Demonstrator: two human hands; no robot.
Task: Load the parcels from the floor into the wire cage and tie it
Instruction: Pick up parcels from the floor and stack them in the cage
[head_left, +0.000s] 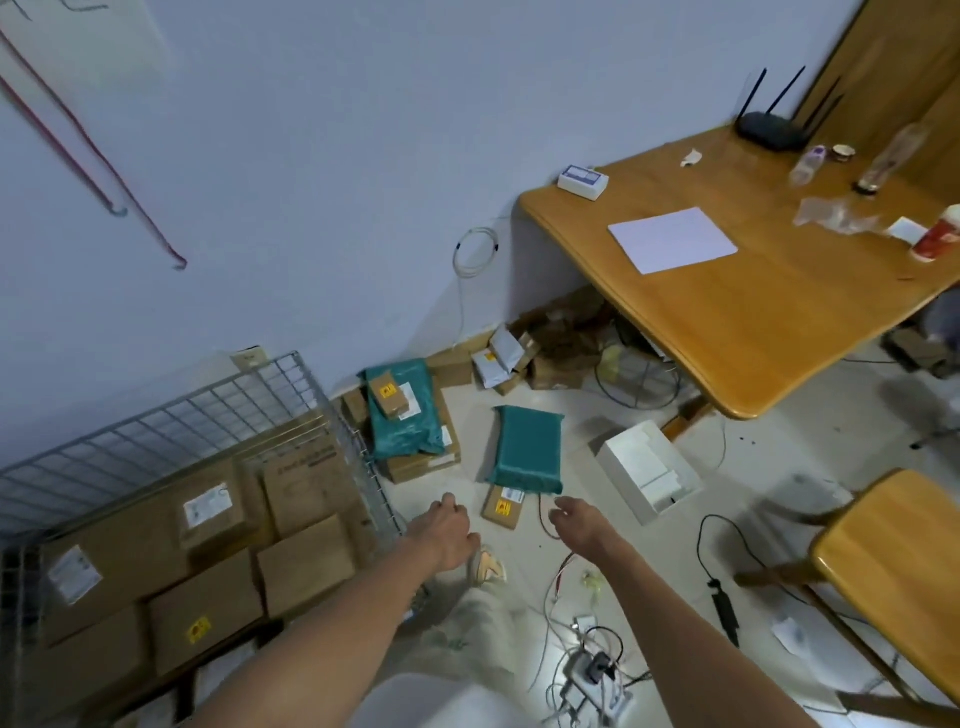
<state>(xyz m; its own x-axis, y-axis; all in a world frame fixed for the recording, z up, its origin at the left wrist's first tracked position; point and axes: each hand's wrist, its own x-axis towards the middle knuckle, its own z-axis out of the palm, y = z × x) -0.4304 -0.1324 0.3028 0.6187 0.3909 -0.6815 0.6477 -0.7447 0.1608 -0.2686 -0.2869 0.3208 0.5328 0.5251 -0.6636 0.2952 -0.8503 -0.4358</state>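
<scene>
**Parcels on the floor, wire cage part-filled**

The grey metal wire cage (171, 415) stands at the left against the wall, packed with brown cardboard boxes (202, 561) bearing white labels and yellow stickers. Just right of the cage, by the wall, a teal plastic mailer (402, 415) lies on a stack of cardboard boxes, with a small brown box (388, 394) on top. Farther right on the open floor lies a second teal padded mailer (527, 452), its near end overlapping a small flat brown carton (503, 508).
</scene>
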